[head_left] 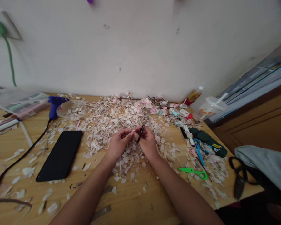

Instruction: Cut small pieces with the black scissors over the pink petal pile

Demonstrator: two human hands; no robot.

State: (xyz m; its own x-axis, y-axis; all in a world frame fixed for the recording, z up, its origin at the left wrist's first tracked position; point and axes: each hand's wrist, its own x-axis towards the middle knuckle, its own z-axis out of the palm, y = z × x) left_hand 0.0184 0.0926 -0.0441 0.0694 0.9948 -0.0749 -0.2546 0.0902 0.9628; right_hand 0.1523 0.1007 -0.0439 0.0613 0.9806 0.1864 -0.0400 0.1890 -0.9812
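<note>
Over a petal-strewn table (131,203), the right hand (148,144) pinches a dark stick (141,129) while the left hand (119,142) closes fingertips on its lower end; a clear bowl (71,110) nearby holds petals.

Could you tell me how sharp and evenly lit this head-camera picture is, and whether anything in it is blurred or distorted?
Head view: soft, even light with no hard shadows or glare; the centre is fairly sharp, where the right hand holds a thin dark tool beside the left hand; the edges smear, notably the green cable and clear box; the wide lens bows the table.
</note>
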